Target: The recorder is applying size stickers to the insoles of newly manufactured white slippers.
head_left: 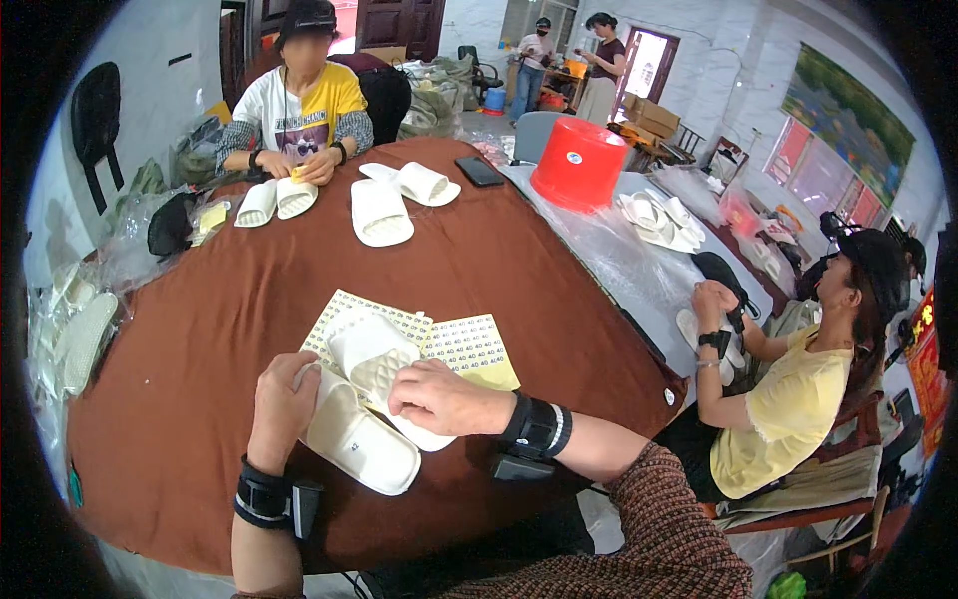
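Note:
A pair of cream slippers lies in front of me on the brown-covered table. Beside the strap of the nearer slipper [364,449] is my left hand [279,404], its fingers closed on that slipper's edge. My right hand [444,397] is over the insole of the other slipper [374,351], the one with a quilted strap. Its fingers are curled and pressed together at the insole; what they hold, if anything, is hidden. Under and beside the slippers lie a printed yellow sticker sheet [349,307] and a second sticker sheet [469,344]. A small printed mark shows on the nearer insole.
Farther up the brown cloth [220,349] lie more slippers [382,212] and a black phone [479,172]. A red bucket [579,165] stands on the adjoining table at right. One co-worker [299,120] sits across; another [788,399] sits at right. Bagged slippers [85,339] are at left.

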